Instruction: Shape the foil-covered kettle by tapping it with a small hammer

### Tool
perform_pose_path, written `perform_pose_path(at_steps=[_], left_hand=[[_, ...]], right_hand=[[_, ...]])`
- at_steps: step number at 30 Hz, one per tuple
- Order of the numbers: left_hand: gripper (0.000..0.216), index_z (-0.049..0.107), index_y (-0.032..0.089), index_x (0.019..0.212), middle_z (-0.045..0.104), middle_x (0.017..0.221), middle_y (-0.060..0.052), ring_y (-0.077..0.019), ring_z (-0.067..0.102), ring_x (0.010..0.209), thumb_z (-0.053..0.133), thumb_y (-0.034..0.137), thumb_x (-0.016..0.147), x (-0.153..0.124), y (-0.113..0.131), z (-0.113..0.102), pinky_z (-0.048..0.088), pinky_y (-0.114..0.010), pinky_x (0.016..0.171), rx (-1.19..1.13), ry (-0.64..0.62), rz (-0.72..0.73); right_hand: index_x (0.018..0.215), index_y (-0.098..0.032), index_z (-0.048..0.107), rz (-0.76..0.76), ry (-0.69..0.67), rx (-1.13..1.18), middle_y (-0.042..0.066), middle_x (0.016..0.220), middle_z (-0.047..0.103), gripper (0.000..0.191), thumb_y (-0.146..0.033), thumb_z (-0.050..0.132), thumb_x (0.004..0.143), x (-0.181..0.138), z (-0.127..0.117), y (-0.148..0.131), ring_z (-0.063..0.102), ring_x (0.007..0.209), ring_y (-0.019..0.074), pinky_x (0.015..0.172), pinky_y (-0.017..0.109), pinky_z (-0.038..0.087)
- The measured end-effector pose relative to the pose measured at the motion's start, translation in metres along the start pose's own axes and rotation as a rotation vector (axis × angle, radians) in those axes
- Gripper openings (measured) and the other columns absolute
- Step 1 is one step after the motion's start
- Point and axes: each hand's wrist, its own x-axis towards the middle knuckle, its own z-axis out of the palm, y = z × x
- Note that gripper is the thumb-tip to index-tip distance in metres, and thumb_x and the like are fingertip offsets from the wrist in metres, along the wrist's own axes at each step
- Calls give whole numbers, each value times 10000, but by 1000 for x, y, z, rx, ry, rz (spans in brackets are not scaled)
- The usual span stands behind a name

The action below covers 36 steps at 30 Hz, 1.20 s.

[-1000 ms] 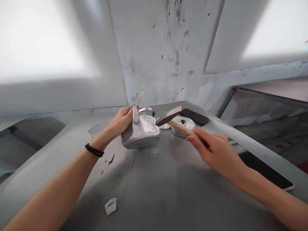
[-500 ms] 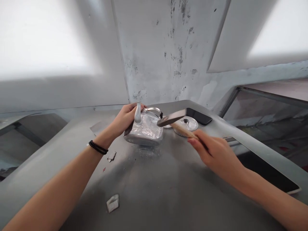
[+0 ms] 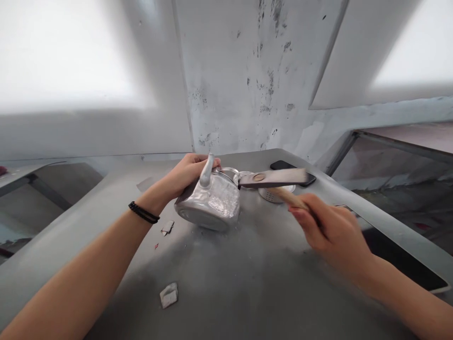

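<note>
A silver metal teapot [image 3: 216, 202] is tipped on the grey table, its spout up and part of its base facing me. My left hand [image 3: 186, 174] grips it from behind on the left; some fingers are hidden by the spout and body. In my right hand [image 3: 331, 231], closed round the wooden handle, is a hammer [image 3: 274, 178]. The slightly blurred head is level, close to the teapot's right side near its handle; I cannot tell whether they touch. Behind the hammer stands a perforated metal strainer [image 3: 271, 195], partly covered.
A black phone [image 3: 309, 178] lies at the back right, and a dark-screened tablet [image 3: 396, 252] along the right edge. Crumpled scraps [image 3: 169, 295] lie on the table [image 3: 226, 293] at the front left. A stained wall [image 3: 244, 94] rises behind.
The teapot has tilted, showing more of its underside. My right hand and the hammer have moved right, and the hammer head has turned more level. The view has shifted slightly.
</note>
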Motion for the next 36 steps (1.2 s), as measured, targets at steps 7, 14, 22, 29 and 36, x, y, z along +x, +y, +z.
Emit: perform_pose_path(at_steps=[7, 14, 22, 29, 36], left_hand=[[372, 701, 185, 767, 584, 710, -9, -129, 493, 587, 727, 534, 892, 5, -9, 1, 386, -279, 536, 36, 42, 29], [449, 705, 180, 765, 590, 689, -12, -124, 480, 564, 635, 582, 954, 7, -11, 0, 376, -275, 531, 144, 50, 65], [452, 651, 181, 705, 603, 673, -22, -146, 510, 587, 643, 569, 938, 17, -28, -3, 386, -289, 560, 48, 120, 116], [468, 675, 182, 737, 630, 713, -24, -147, 512, 612, 616, 587, 964, 16, -27, -3, 377, -289, 579, 68, 95, 140], [446, 718, 178, 788, 649, 732, -32, -163, 542, 645, 594, 562, 978, 16, -30, -7, 399, -290, 591, 87, 96, 157]], right_hand=[[855, -251, 504, -78, -63, 31, -96, 540, 436, 286, -376, 464, 1110, 2, 0, -2, 384, 398, 96, 440, 246, 291], [795, -257, 418, 40, -168, 59, -94, 537, 428, 356, -423, 463, 1107, 1, 7, 3, 389, 421, 102, 457, 250, 296], [804, -264, 424, 89, -150, 99, -86, 547, 436, 337, -416, 448, 1104, 0, 6, 4, 394, 418, 110, 458, 254, 291], [788, -271, 395, 194, -146, 138, -74, 549, 429, 371, -465, 402, 1105, 0, 7, 1, 380, 435, 128, 474, 270, 284], [776, -270, 387, 247, -305, 214, -69, 549, 397, 410, -520, 364, 1100, 1, 6, -4, 370, 456, 140, 499, 293, 252]])
